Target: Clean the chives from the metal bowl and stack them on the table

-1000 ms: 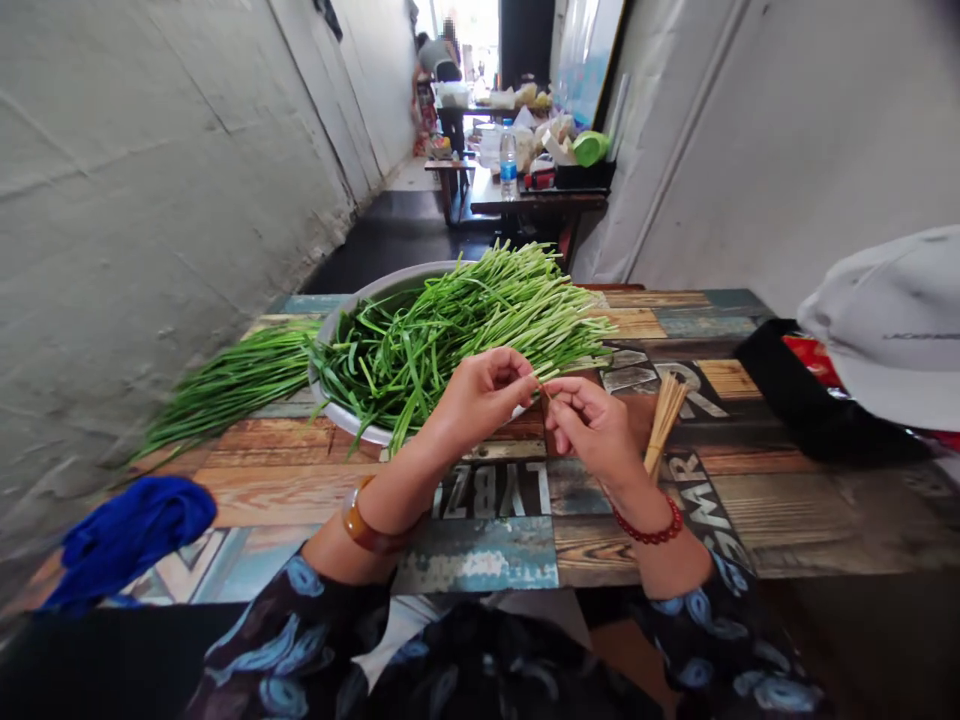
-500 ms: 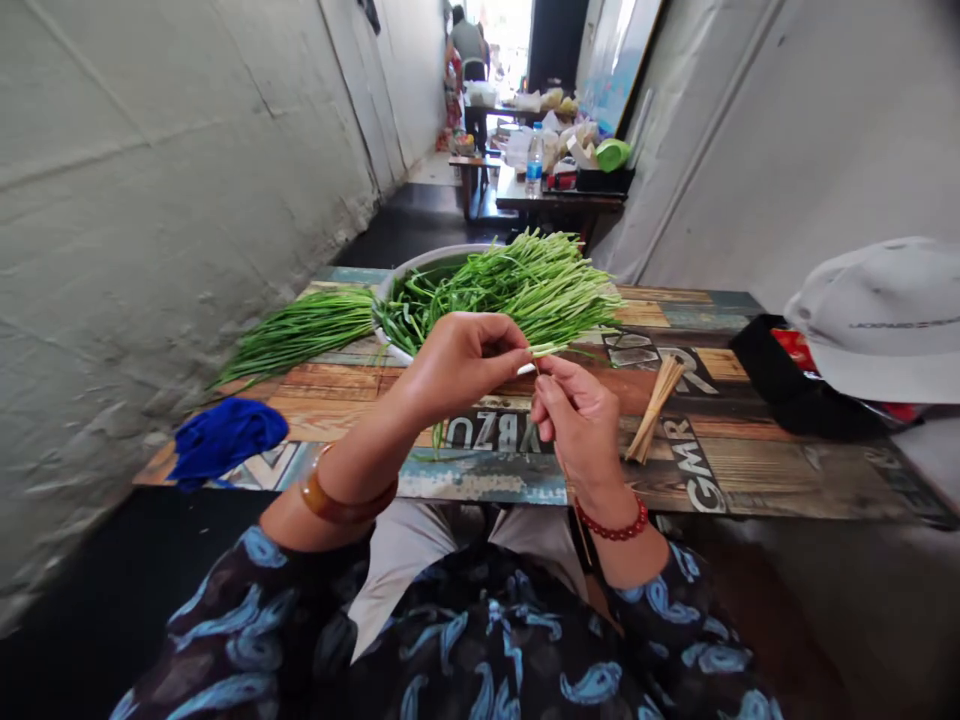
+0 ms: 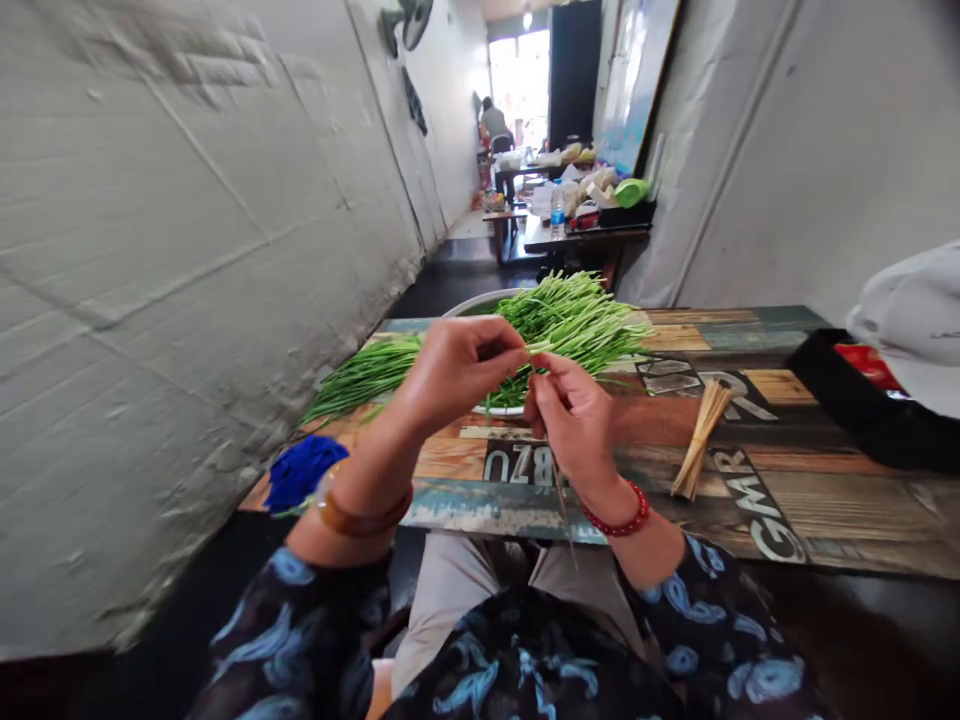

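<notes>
Blue cloth point(image 3: 306, 472) left of centre, loose stalks point(image 3: 360, 378) above it; left hand point(image 3: 463, 368) at centre, grip pinched together, contents too small to tell; heaped stalks point(image 3: 581, 325) beyond; right hand point(image 3: 579, 418), grip clamped on thin stick point(image 3: 562, 505); stick bundle point(image 3: 701, 438) on bench point(image 3: 825, 510), right.

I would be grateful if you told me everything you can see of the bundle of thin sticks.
The bundle of thin sticks is pale tan and looks like wood or bamboo. What seems to be a narrow band crosses it near the middle, and the ends spread slightly. It lies slantwise on the patterned tabletop, far end angled rightward, to the right of the right hand. Only the tabletop appears to touch it.
</notes>
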A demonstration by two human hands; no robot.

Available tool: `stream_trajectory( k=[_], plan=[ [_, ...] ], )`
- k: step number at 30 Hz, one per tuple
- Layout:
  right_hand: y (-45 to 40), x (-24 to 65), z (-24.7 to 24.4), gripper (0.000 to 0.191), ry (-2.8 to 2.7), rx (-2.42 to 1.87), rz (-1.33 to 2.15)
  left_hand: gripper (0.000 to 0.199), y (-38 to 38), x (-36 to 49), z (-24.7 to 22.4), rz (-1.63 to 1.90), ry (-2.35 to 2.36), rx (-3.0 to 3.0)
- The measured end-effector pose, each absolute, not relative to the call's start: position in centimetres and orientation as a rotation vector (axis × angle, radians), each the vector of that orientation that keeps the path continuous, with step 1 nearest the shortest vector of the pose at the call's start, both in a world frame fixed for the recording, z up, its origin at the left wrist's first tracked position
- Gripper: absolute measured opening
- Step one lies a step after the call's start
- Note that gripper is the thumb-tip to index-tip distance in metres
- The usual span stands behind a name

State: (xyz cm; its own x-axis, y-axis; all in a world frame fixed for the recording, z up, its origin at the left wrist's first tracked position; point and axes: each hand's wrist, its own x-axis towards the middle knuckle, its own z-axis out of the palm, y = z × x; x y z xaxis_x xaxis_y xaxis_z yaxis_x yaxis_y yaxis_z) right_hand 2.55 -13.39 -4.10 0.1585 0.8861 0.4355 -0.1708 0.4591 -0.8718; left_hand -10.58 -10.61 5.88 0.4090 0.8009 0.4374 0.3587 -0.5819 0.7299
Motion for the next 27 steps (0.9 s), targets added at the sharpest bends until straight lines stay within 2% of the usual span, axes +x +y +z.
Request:
stream_trajectory(
  k=[4, 7, 11, 18, 27],
  plan=[
    [-8.5, 5.7, -7.9, 0.032, -1.100, -0.888, 0.880, 0.013, -3.6, -7.4, 0.3, 0.969, 1.021, 1.881],
    [-6.3, 7.5, -9.4, 0.031, -1.111, -0.915, 0.828, 0.017, -0.9, -5.9, -1.5, 0.901, 0.966, 1.788],
    [-5.3, 8.6, -10.2, 0.029, -1.147, -0.971, 0.761, 0.022, 0.5, -5.5, -2.0, 0.820, 0.879, 1.714],
    [-6.2, 9.2, -11.0, 0.024, -1.219, -1.026, 0.663, 0.016, 0.4, -5.8, -3.0, 0.829, 0.814, 1.721],
    [-7.0, 8.8, -11.0, 0.024, -1.259, -1.087, 0.624, 0.019, -0.2, -6.3, -3.5, 0.847, 0.761, 1.633]
  ],
)
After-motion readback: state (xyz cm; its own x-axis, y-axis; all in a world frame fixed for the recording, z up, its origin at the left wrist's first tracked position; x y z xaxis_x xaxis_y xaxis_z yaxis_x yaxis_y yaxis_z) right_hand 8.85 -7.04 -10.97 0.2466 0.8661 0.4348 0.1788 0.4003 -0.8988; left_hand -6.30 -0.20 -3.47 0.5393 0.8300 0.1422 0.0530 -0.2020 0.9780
